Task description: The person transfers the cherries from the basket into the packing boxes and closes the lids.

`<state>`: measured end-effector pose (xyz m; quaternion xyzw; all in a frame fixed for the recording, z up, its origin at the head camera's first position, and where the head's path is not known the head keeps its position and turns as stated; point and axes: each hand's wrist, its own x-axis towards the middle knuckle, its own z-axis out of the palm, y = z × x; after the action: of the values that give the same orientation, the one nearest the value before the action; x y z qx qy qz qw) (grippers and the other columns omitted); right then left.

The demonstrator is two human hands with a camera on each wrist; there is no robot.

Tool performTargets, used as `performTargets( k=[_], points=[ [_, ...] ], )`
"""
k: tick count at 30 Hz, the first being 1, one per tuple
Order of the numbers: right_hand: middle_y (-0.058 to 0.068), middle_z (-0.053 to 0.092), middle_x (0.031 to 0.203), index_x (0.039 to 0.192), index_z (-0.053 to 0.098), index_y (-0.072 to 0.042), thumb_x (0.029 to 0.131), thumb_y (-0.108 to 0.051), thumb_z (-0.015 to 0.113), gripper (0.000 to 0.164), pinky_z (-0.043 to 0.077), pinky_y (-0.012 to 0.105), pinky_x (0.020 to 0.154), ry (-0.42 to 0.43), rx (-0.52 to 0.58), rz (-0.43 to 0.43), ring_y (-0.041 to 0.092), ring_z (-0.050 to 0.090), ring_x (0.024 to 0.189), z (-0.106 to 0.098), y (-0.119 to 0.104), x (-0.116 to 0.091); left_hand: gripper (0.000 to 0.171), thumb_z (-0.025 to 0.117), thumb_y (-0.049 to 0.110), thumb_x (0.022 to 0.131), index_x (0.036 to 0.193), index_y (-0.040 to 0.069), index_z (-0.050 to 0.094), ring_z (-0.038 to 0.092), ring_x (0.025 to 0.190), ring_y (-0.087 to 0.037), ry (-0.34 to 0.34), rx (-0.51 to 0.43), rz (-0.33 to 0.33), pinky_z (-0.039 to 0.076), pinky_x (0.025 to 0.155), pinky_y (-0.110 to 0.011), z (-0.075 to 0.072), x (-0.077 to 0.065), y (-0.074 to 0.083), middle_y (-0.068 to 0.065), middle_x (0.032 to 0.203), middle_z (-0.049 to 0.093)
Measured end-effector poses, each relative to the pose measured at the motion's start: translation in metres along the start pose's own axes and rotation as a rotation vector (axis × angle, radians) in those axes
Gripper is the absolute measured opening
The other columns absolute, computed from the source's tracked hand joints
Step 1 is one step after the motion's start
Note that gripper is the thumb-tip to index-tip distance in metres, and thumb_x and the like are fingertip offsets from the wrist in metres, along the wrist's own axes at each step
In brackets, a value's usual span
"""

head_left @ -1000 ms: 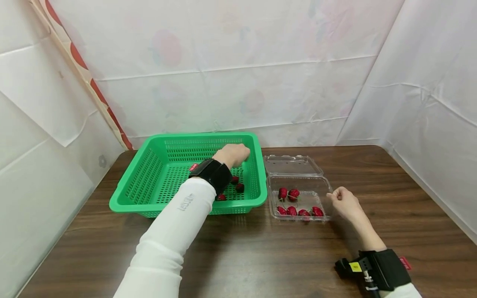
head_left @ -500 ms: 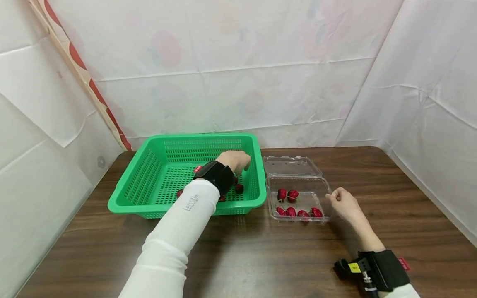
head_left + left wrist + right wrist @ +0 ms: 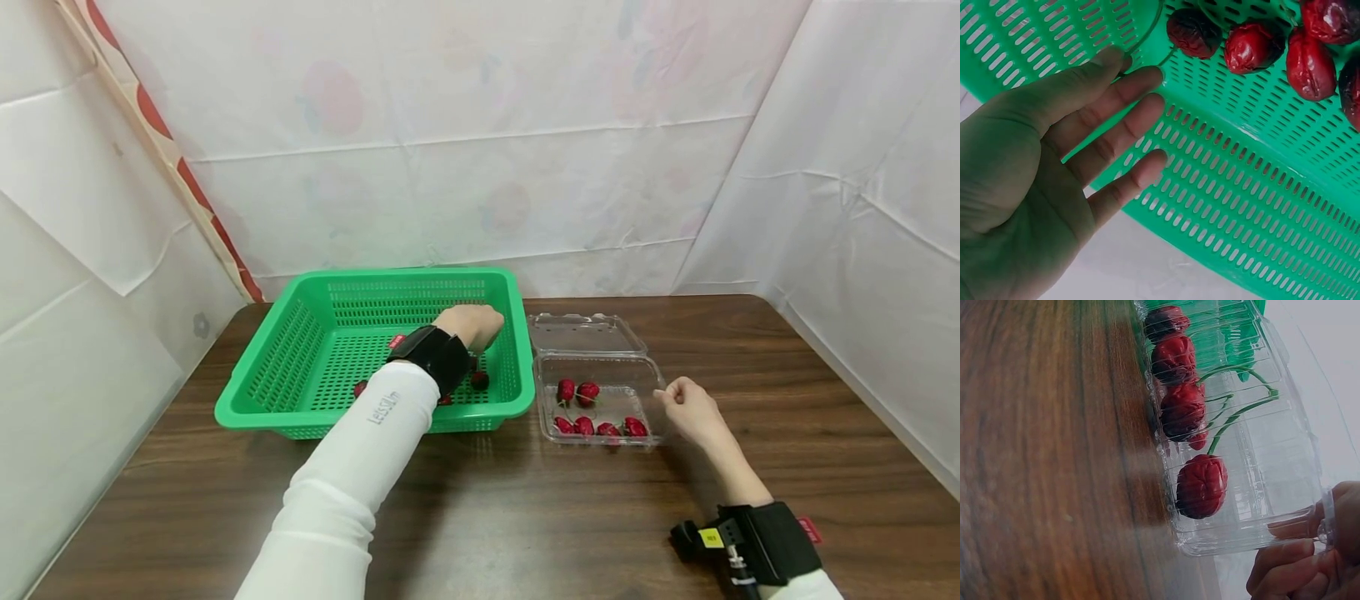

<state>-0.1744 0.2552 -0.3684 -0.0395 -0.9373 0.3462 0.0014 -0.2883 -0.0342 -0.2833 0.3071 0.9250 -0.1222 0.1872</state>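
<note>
My left hand [image 3: 471,325] reaches into the right side of the green basket [image 3: 227,400]. In the left wrist view its thumb and index finger pinch a thin green cherry stem [image 3: 1142,42], the other fingers spread loosely. Dark red cherries [image 3: 1254,47] lie on the basket's slotted surface beside the fingertips. On the right, my right hand [image 3: 693,408] pinches the near right rim of an open clear plastic clamshell box [image 3: 621,402]. Several red cherries [image 3: 588,393] with green stems lie in that box, some in a row along its front wall.
The box's hinged lid [image 3: 581,335] lies folded back toward the wall. Basket and box stand side by side on a dark wooden table [image 3: 525,517]. White sheeting [image 3: 465,150] closes off the back and both sides.
My left hand and forearm have shifted slightly right and down inside the basket, and a cherry left of the sleeve has come into view. The right hand keeps its hold on the box.
</note>
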Motion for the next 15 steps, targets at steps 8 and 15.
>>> performTargets(
  k=[8, 15],
  points=[
    [0.005, 0.036, 0.066, 0.077, 0.039, -0.001, 0.093, -0.020, 0.043, 0.025, 0.031, 0.029, 0.049, 0.004, 0.002, -0.003, 0.016, 0.035, 0.054, 0.0003, -0.0002, -0.0001, 0.040, 0.045, 0.001, 0.088, 0.054, 0.015, 0.029, 0.018, 0.055, -0.013, 0.050, -0.050, 0.029, 0.022, 0.050, -0.027, 0.0048, 0.0025, -0.0058, 0.001, 0.059, 0.021],
    [0.004, 0.034, 0.064, 0.076, 0.038, -0.002, 0.093, -0.019, 0.044, 0.024, 0.030, 0.029, 0.048, 0.007, 0.007, -0.006, 0.015, 0.034, 0.053, 0.0002, -0.0007, 0.0000, 0.039, 0.043, -0.001, 0.089, 0.054, 0.014, 0.033, 0.024, 0.056, -0.014, 0.096, -0.077, 0.061, 0.025, 0.054, -0.027, 0.0041, -0.0017, -0.0080, -0.004, 0.069, 0.043]
  ],
)
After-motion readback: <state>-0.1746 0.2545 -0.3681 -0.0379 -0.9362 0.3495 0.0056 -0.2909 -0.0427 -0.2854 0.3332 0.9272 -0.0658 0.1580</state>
